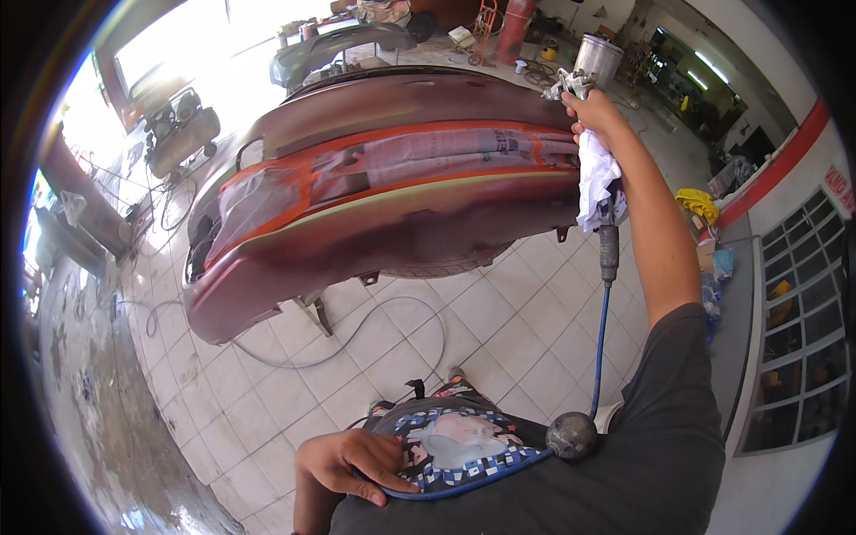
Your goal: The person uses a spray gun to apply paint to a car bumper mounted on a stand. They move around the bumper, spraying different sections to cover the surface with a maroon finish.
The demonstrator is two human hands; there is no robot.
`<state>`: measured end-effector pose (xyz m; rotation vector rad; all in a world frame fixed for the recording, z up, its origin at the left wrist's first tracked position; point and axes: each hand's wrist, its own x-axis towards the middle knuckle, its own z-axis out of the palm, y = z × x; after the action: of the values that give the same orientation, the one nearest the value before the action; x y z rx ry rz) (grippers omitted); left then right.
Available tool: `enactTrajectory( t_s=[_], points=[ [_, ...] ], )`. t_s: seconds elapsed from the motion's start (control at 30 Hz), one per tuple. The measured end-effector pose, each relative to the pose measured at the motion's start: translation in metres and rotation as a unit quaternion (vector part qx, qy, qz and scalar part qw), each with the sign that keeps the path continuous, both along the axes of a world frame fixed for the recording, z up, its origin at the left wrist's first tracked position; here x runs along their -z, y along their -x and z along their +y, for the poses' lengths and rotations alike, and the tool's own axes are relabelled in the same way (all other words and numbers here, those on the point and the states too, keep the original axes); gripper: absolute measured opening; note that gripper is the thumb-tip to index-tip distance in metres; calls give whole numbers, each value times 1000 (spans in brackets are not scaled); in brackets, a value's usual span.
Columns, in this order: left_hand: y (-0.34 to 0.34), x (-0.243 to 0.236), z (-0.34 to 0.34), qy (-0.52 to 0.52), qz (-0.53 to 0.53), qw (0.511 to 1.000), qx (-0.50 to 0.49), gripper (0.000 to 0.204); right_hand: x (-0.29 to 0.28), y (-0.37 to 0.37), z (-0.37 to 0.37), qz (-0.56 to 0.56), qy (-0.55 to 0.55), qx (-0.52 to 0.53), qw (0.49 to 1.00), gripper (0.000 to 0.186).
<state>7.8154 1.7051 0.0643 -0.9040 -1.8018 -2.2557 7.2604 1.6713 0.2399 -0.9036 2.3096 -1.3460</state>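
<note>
My right hand [593, 116] grips a silver spray gun [571, 85] with a metal cup on top, raised at the right beside a car bumper [446, 218]. White crumpled cloth or paper [596, 183] hangs below the gun around a dark fitting [609, 254], from which a blue hose [604, 330] runs down past a round dark object [571, 435]. My left hand [357, 464] is curled on that hose low at my waist. The bumper is patchy maroon, with plastic sheeting [410, 152] and orange tape across its middle, on a stand [316, 316].
An air compressor [183, 134] stands at the back left near a post [89, 214]. Hoses lie on the tiled floor [499, 321]. Another dark panel [325, 49], a red cylinder [513, 40] and a hand truck are behind. Yellow material [698, 205] and a barred window [794, 312] are right.
</note>
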Motion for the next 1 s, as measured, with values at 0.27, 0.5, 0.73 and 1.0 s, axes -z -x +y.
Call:
enactTrajectory(
  t_s=[0.27,0.5,0.73,1.0],
  points=[
    [-95,16,-19,-3,-6,1000,14,38,-13,-143,-45,25,-22,-48,998,27],
    [-134,23,-23,0,26,1000,17,38,-20,-255,-74,20,-11,-95,995,25],
    [-151,29,-21,-7,54,998,2,40,-24,-336,-113,9,1,-167,986,25],
    [-158,35,-15,-7,45,999,6,37,-14,-391,-128,-14,45,-228,973,31]
  ],
)
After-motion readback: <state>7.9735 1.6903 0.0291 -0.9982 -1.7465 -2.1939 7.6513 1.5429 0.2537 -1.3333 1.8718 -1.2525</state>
